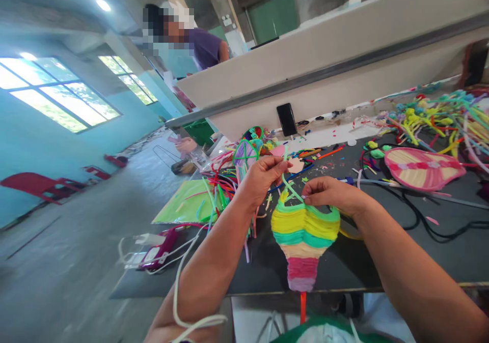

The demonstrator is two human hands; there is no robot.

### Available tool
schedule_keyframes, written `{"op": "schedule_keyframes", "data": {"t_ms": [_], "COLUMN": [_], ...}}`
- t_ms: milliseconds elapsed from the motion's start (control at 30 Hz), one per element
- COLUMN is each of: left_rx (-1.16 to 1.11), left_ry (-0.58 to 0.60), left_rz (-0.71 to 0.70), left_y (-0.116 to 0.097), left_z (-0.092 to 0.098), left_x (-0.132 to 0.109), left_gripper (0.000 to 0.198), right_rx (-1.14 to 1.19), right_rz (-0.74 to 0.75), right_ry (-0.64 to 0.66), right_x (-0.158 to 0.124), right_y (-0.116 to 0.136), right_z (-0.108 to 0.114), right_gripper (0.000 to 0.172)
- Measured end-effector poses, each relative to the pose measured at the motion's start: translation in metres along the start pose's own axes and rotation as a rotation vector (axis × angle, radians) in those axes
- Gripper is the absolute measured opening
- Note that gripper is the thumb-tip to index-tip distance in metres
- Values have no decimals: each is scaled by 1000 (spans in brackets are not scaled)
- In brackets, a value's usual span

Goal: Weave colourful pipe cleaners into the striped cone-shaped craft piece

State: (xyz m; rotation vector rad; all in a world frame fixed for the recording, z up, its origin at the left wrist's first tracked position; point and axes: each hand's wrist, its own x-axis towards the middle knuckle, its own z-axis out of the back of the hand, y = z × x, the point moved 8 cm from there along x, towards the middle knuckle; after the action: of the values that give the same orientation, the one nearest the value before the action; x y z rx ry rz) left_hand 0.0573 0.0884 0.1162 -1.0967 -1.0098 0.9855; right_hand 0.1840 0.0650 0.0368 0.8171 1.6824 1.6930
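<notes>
A striped pipe-cleaner piece (305, 231) lies at the table's near edge, wide at the top and narrow below. Its bands run yellow, teal, beige, magenta and lilac, and a red stem (303, 306) sticks out below. My left hand (267, 174) is closed in a pinch on a light green pipe cleaner (293, 191), which slants up from the piece's top edge. Thumb and fingers of my right hand (330, 194) are closed at that top edge, where the green strand meets it; the exact grip point is partly hidden.
Loose pipe cleaners (428, 121) heap at the right, near a pink and cream leaf-shaped piece (424, 167). A phone (286, 119) leans on the divider (336, 63). A purple device (158, 251) with white cables sits at the left; one cable crosses my left forearm. A person (206, 48) is beyond the divider.
</notes>
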Motion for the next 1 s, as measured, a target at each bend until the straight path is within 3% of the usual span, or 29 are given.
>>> {"op": "schedule_keyframes", "data": {"t_ms": [133,233,333,533,667,833,1000], "left_rx": [-15,59,99,-97,-78,63,157], "left_ry": [-40,-104,-119,1,-15,-96,-80], "left_rz": [-90,-59,73,519,638,564,560], "left_y": [-28,-34,-23,22,28,13,5], "left_z": [2,5,3,-21,-21,-13,-14], "left_x": [-18,-42,-67,-101,-107,-101,-93], "left_gripper": [25,24,24,26,26,37,50], "right_rx": [-15,-25,-33,-55,-66,-64,-42], "right_rz": [-30,-51,-54,-38,-17,-23,-15], "right_ry": [-19,-33,-46,-26,-36,-39,-29], "right_x": [0,-1,-1,-1,-4,-7,-9], "right_y": [0,1,4,6,12,17,20], "right_z": [0,0,-1,-4,-6,-11,-12], "right_gripper": [18,19,19,19,21,23,20]}}
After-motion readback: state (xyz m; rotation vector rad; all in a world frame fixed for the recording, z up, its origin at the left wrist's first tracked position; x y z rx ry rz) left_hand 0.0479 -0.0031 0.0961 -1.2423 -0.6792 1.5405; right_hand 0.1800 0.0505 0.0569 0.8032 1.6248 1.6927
